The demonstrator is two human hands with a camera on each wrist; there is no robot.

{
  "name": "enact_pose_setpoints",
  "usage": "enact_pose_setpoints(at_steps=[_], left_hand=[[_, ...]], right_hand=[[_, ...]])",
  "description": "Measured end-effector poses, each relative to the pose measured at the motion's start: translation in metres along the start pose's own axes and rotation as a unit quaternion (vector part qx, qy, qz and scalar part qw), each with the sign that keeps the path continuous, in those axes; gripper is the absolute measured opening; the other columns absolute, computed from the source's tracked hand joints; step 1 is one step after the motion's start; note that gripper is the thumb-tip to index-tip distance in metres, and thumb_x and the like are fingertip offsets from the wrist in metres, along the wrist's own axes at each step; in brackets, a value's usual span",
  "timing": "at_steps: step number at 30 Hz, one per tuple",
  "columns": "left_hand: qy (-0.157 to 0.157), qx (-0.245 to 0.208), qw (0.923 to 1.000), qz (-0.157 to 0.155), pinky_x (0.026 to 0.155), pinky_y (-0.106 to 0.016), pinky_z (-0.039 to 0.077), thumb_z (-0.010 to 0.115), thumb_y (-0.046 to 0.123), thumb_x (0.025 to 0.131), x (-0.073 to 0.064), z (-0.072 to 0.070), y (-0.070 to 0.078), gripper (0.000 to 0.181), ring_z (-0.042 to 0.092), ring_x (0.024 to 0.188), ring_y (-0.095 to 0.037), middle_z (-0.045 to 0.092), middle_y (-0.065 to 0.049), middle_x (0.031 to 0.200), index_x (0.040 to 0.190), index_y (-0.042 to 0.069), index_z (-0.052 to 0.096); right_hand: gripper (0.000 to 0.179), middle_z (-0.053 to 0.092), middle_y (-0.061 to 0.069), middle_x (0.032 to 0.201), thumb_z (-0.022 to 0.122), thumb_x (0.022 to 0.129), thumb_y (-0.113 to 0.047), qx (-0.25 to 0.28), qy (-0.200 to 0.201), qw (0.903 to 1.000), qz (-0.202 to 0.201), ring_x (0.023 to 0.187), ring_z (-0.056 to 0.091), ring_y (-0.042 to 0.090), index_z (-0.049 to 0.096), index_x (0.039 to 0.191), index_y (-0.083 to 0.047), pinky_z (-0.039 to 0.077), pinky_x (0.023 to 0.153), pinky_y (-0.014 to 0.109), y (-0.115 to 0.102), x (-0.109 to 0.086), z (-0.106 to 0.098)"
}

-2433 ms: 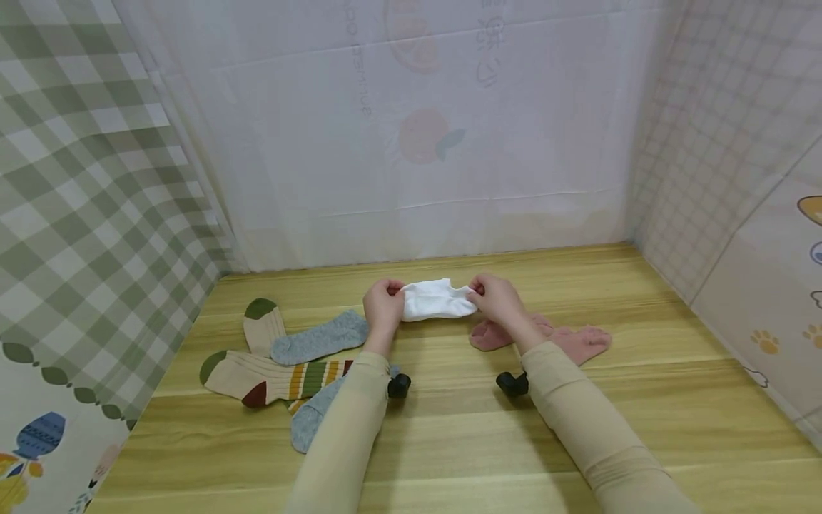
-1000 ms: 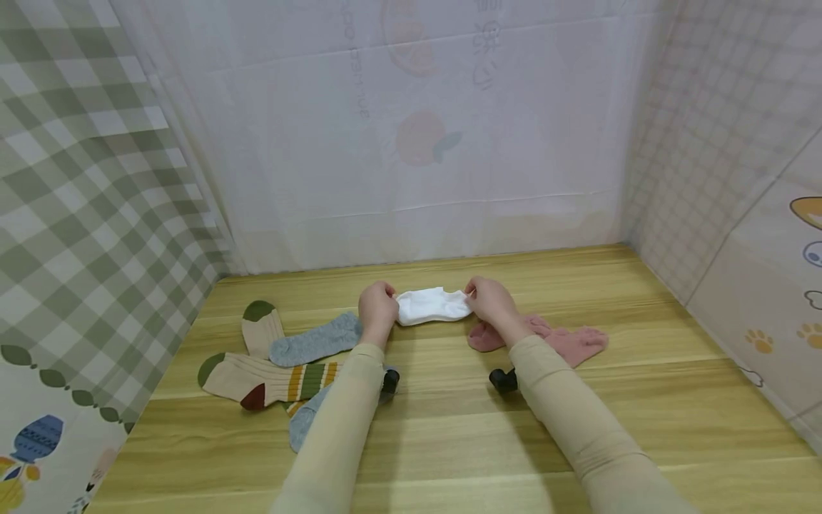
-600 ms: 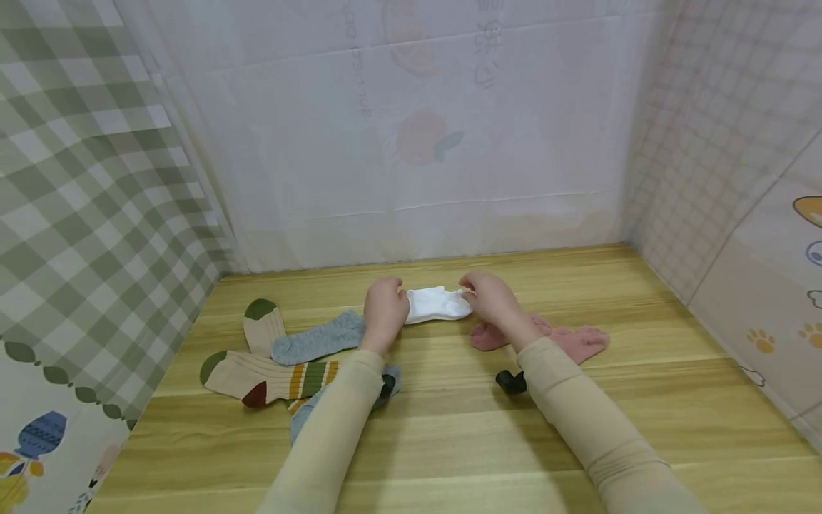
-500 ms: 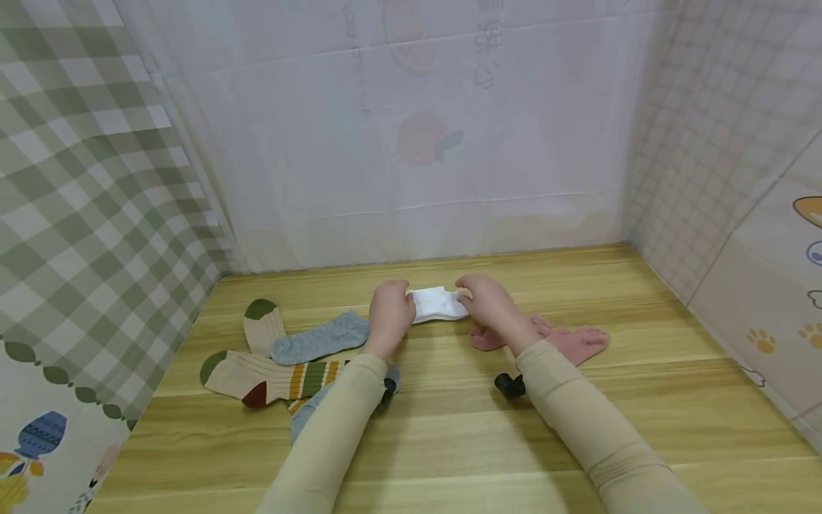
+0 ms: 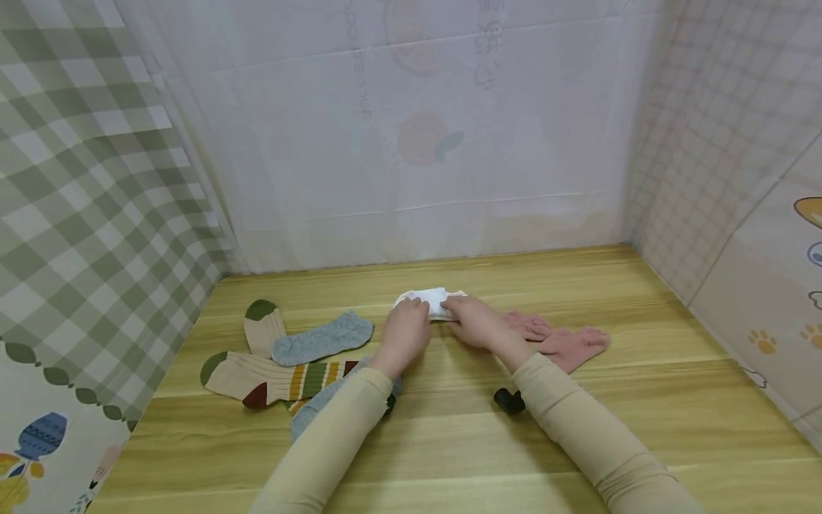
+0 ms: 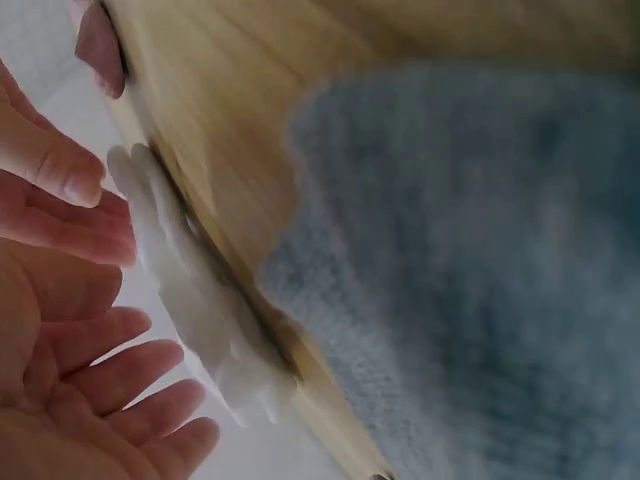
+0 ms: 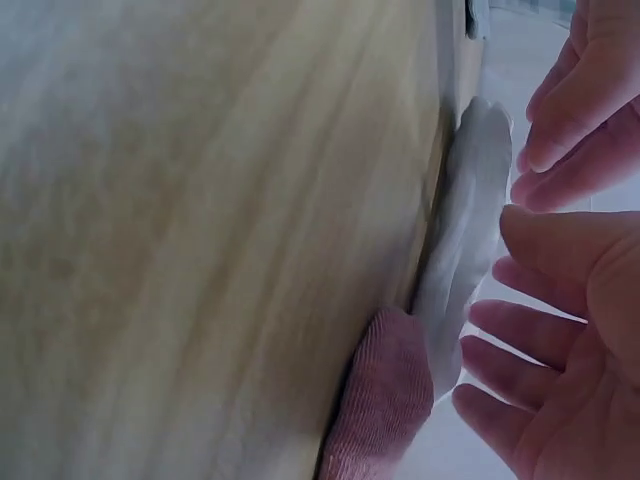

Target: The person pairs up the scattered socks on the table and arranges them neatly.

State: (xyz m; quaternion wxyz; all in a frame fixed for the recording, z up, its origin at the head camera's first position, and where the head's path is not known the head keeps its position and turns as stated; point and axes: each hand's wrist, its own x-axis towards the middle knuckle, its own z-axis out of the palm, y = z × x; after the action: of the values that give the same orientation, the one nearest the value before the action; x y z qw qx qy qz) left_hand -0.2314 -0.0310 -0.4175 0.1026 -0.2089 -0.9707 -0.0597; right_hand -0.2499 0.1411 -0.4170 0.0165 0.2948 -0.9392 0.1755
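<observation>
White ankle socks (image 5: pixel 432 300) lie flat at the back middle of the wood-grain table, with two layers showing in the left wrist view. My left hand (image 5: pixel 406 332) is over their near left part, fingers loosely bent and fingertips at the cloth. From the right, my right hand (image 5: pixel 477 323) reaches over the near right part, its fingers spread and relaxed in the right wrist view. The two hands are close together, and neither grips the socks. Pink socks (image 5: pixel 574 348) lie beside my right wrist, partly hidden by it.
Left of my hands lie a grey sock (image 5: pixel 321 339), a second grey sock (image 5: pixel 315 414) partly under my left sleeve, and beige striped socks (image 5: pixel 276 377) with green toes. Printed cloth walls (image 5: pixel 308 143) stand along the table's back and sides.
Both hands first pinched the white socks by their ends and held them stretched, then lowered them onto the table. The fingers let go, and the hands moved inward over the socks.
</observation>
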Motion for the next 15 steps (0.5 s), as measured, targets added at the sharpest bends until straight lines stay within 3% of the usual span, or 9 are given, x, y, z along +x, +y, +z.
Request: enact_pose_setpoints(at_steps=[4, 7, 15], left_hand=[[-0.057, 0.005, 0.9983, -0.004, 0.106, -0.040, 0.041, 0.059, 0.012, 0.098, -0.001, 0.002, 0.004, 0.029, 0.055, 0.122, -0.032, 0.063, -0.014, 0.126, 0.124, 0.002, 0.064], [-0.092, 0.006, 0.9957, -0.009, 0.105, -0.042, 0.042, 0.055, 0.013, 0.100, -0.002, 0.004, 0.006, 0.032, 0.054, 0.123, -0.033, 0.061, -0.015, 0.128, 0.129, 0.002, 0.061], [-0.135, 0.022, 0.9905, -0.019, 0.106, -0.046, 0.041, 0.057, 0.017, 0.099, -0.003, 0.011, 0.009, 0.035, 0.049, 0.129, -0.037, 0.053, -0.019, 0.140, 0.131, 0.004, 0.061]], right_hand=[[0.041, 0.057, 0.028, 0.130, 0.065, 0.092, -0.006, -0.023, -0.005, 0.9995, -0.019, 0.125, 0.051, 0.042, 0.058, 0.130, 0.009, 0.036, 0.108, 0.050, -0.004, -0.002, 0.003], [0.039, 0.056, 0.028, 0.131, 0.063, 0.093, -0.005, -0.038, -0.012, 0.9989, -0.023, 0.126, 0.050, 0.043, 0.058, 0.129, 0.009, 0.036, 0.108, 0.050, -0.005, -0.003, 0.005], [0.040, 0.048, 0.028, 0.141, 0.063, 0.095, -0.011, -0.054, -0.058, 0.9969, 0.001, 0.135, 0.039, 0.046, 0.058, 0.130, 0.007, 0.028, 0.113, 0.052, -0.006, -0.004, 0.012]])
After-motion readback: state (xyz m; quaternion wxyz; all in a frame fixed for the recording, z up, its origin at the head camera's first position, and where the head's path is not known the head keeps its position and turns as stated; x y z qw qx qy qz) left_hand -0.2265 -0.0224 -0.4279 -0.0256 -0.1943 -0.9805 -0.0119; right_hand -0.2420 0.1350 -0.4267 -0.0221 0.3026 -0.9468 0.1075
